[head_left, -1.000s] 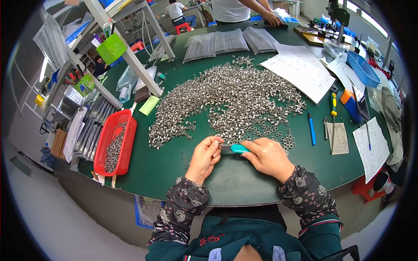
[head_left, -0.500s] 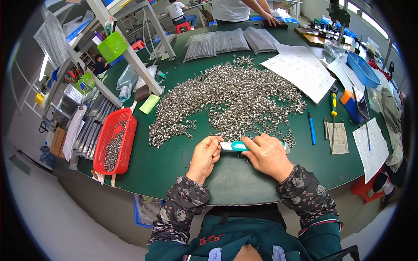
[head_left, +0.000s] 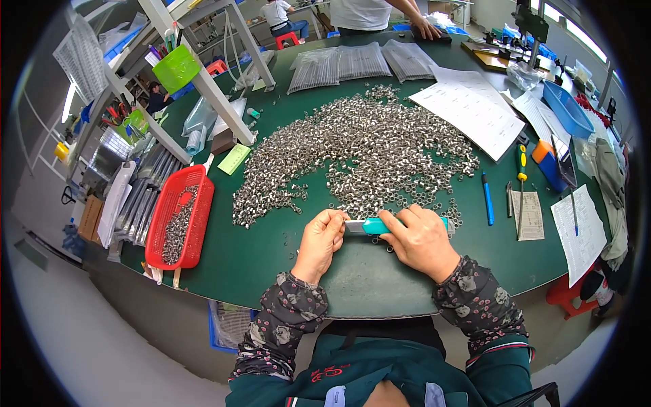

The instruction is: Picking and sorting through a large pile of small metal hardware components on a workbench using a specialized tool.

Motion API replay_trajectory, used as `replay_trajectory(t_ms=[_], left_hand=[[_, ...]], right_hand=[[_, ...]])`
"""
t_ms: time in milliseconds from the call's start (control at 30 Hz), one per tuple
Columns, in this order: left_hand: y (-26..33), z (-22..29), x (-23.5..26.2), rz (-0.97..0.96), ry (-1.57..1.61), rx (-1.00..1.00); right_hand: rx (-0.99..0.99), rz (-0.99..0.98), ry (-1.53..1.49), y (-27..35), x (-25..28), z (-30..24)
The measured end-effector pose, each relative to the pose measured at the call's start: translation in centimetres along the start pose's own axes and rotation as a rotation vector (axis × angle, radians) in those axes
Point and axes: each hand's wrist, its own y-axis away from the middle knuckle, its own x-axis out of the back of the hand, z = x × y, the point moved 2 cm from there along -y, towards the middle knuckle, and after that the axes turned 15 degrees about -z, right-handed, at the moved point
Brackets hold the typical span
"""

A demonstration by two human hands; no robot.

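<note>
My right hand (head_left: 422, 243) is closed round the teal handle of a utility knife (head_left: 372, 226), held level just above the near edge of a heap of small metal rings (head_left: 366, 152). The knife's flat pale blade points left. Thumb and fingers of my left hand (head_left: 321, 243) are pinched together at the blade's tip. Something tiny shows between these fingertips, too small to make out. Loose rings lie just beyond the knife and beneath it on the green table (head_left: 366, 285).
At the left stands a red basket (head_left: 203, 224) partly filled with metal pieces. A blue marker (head_left: 487, 200), a yellow-handled screwdriver (head_left: 521, 163) and paper sheets (head_left: 468, 115) lie right. Bagged tubes (head_left: 363, 62) lie beyond the heap. Across the table are a person's hands (head_left: 427, 28).
The knife's blade has tilted a little, its face now looking greyer. Both hands stay in nearly the same place, and the whole view has shifted slightly.
</note>
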Motion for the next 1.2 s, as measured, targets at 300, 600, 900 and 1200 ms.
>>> replay_trajectory(t_ms=[300, 600, 900, 1200], left_hand=[[0.0, 0.3, -0.2, 0.036, -0.195, 0.0], [0.3, 0.5, 0.1, 0.005, -0.275, 0.051], [0.6, 1.3, 0.3, -0.165, -0.302, 0.191], [0.4, 1.5, -0.4, -0.264, -0.422, 0.261]], right_hand=[[0.012, -0.006, 0.009, 0.0, -0.1, 0.0], [0.034, -0.013, -0.009, 0.0, -0.1, 0.1], [0.116, -0.021, 0.023, -0.3, 1.1, 0.6], [0.169, -0.029, 0.193, -0.7, 2.2, 0.9]])
